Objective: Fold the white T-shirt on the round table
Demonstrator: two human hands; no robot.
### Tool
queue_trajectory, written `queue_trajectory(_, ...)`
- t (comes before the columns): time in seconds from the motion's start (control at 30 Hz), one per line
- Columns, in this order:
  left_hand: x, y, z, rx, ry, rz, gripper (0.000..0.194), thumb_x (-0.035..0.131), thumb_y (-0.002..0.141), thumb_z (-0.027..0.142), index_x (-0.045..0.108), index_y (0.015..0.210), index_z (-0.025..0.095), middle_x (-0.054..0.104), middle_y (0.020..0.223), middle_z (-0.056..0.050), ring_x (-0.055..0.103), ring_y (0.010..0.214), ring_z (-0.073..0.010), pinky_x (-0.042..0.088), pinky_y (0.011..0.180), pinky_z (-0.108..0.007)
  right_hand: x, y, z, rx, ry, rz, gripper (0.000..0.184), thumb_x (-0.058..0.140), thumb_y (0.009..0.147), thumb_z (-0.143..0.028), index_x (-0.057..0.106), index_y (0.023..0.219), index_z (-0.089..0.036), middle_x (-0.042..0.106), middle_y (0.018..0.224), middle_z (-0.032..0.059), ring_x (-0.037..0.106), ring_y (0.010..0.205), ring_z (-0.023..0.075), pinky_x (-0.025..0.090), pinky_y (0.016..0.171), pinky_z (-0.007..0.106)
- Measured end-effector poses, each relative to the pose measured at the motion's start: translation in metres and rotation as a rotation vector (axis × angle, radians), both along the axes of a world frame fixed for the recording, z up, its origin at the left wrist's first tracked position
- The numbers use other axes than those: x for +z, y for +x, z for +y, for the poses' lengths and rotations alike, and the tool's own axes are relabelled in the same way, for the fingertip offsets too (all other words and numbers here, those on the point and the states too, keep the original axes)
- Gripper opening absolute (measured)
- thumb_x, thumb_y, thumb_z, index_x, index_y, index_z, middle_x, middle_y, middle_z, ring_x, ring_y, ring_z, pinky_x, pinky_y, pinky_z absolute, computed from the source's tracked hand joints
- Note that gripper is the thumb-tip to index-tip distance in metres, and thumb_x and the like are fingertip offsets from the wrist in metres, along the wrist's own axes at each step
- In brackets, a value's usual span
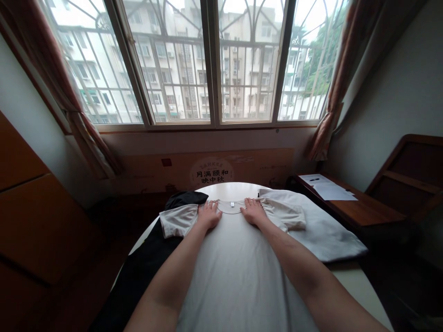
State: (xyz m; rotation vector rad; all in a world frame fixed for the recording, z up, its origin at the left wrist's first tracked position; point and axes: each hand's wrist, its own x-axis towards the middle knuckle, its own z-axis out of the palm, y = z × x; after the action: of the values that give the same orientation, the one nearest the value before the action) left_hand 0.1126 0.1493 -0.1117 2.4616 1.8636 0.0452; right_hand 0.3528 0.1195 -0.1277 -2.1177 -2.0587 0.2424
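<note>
A cream short-sleeved T-shirt (pixel 238 267) lies spread out on a round white table (pixel 226 188), its neckline at the far end and a small label inside the collar. My left hand (pixel 209 215) rests flat on the shirt's left shoulder, fingers stretched out. On the right shoulder, beside the collar, my right hand (pixel 254 212) lies flat with its fingers apart. Both sleeves fan outward past my hands. Black clothing (pixel 145 272) lies partly under the shirt on the left. A pale folded garment (pixel 321 230) sits under the right sleeve.
A wooden side table (pixel 374 214) with papers (pixel 334 190) and a pen stands at the right, near a wooden chair (pixel 408 170). Beyond the table is a printed panel (pixel 249 170) below a barred window (pixel 187 69). Wooden cabinets (pixel 31 221) stand at the left.
</note>
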Motion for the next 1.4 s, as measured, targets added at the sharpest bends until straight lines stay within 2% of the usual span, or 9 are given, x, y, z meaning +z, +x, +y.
queue_trajectory(0.23,0.0,0.0,-0.001,0.005,0.001,-0.006,0.077,0.028,0.095,0.061,0.027,0.16,0.02,0.019,0.168,-0.015,0.011,0.155,-0.0368,0.009,0.118,-0.067,-0.001,0.0,0.0,0.001,0.005,-0.009,0.074,0.026,0.101,-0.053,0.022,0.161,-0.01,0.018,0.168,0.0121,0.015,0.154,0.0318,0.009,0.124,0.047)
queue_trajectory(0.53,0.008,0.001,-0.009,-0.002,0.011,-0.053,0.071,0.032,0.098,0.053,0.031,0.158,0.014,0.023,0.166,-0.018,0.017,0.154,-0.034,0.013,0.122,-0.058,0.008,-0.002,-0.01,0.037,0.063,-0.027,0.07,0.028,0.103,-0.046,0.026,0.158,-0.004,0.025,0.165,0.0185,0.024,0.152,0.034,0.018,0.122,0.049)
queue_trajectory(0.7,0.03,0.003,-0.018,-0.056,0.071,-0.152,0.064,0.034,0.1,0.044,0.036,0.154,0.009,0.028,0.164,-0.021,0.02,0.154,-0.0336,0.021,0.121,-0.052,0.039,-0.005,-0.038,0.189,0.173,-0.052,0.061,0.036,0.103,-0.04,0.031,0.159,-0.014,0.031,0.164,0.0122,0.022,0.153,0.0278,0.01,0.125,0.045)
queue_trajectory(0.83,0.065,-0.011,-0.043,-0.176,0.144,-0.268,0.06,0.036,0.101,0.042,0.042,0.151,0.009,0.034,0.162,-0.019,0.025,0.152,-0.0311,0.024,0.121,-0.048,0.064,0.008,-0.095,0.337,0.369,-0.015,0.054,0.035,0.104,-0.039,0.04,0.155,-0.02,0.038,0.161,0.0095,0.022,0.154,0.0289,0.011,0.125,0.05)
queue_trajectory(1.0,0.123,-0.058,-0.123,-0.403,0.113,-0.514,0.043,0.044,0.097,0.041,0.07,0.124,0.019,0.073,0.123,-0.009,0.068,0.112,-0.0219,0.052,0.096,-0.032,0.068,0.06,-0.221,0.323,0.524,0.241,0.05,0.034,0.104,-0.041,0.054,0.145,-0.02,0.054,0.15,0.0107,0.037,0.148,0.0294,0.025,0.122,0.056)
queue_trajectory(1.13,0.142,-0.098,-0.225,-0.277,0.19,-0.894,0.038,0.052,0.093,0.044,0.074,0.107,0.015,0.075,0.092,-0.007,0.07,0.081,-0.019,0.056,0.073,-0.028,0.043,0.104,-0.337,0.063,0.585,0.479,0.042,0.047,0.098,-0.048,0.069,0.125,-0.024,0.065,0.136,0.0103,0.054,0.134,0.0322,0.042,0.113,0.051)
queue_trajectory(1.2,0.132,-0.114,-0.28,-0.117,0.284,-0.998,0.039,0.053,0.092,0.047,0.074,0.098,0.015,0.07,0.076,-0.004,0.065,0.069,-0.0168,0.054,0.065,-0.026,0.026,0.118,-0.387,-0.093,0.524,0.575,0.04,0.047,0.096,-0.05,0.072,0.116,-0.026,0.07,0.126,0.0099,0.062,0.123,0.0335,0.049,0.107,0.048)
queue_trajectory(1.3,0.1,-0.128,-0.352,0.113,0.443,-1.031,0.038,0.052,0.092,0.048,0.073,0.09,0.017,0.06,0.063,0.0,0.056,0.056,-0.014,0.046,0.052,-0.023,0.002,0.129,-0.445,-0.282,0.387,0.663,0.04,0.044,0.094,-0.056,0.074,0.099,-0.029,0.076,0.105,0.0106,0.071,0.101,0.0336,0.058,0.086,0.043)
queue_trajectory(1.4,0.063,-0.135,-0.408,0.179,0.497,-0.909,0.034,0.053,0.09,0.047,0.072,0.085,0.02,0.063,0.067,-0.001,0.058,0.058,-0.0164,0.046,0.054,-0.025,-0.015,0.128,-0.481,-0.34,0.287,0.656,0.036,0.05,0.088,-0.061,0.07,0.087,-0.03,0.076,0.092,0.0075,0.073,0.09,0.0322,0.058,0.074,0.038)
